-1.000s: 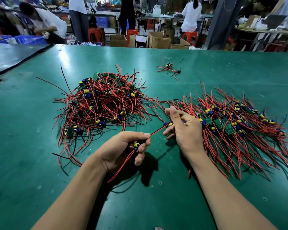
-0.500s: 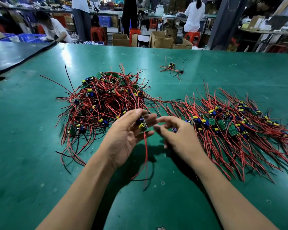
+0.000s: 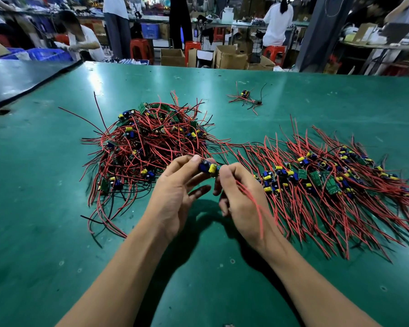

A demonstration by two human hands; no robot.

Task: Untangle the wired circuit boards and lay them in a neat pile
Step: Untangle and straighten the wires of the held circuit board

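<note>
The left hand (image 3: 175,190) pinches a small circuit board (image 3: 207,167) at its fingertips (lower fingers loosely spread). The right hand (image 3: 240,197), fingers curled, grips that board's red wires (image 3: 255,204).

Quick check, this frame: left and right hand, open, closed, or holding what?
Left hand: holding one circuit board, pinched between thumb and fingers.
Right hand: fingers curled, pinching that board's red wire next to the board.

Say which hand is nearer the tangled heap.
Left. The left hand, pinching a board, is at the tangled heap's near edge; the right hand, pinching the same board, is farther right by the neat pile.
</note>
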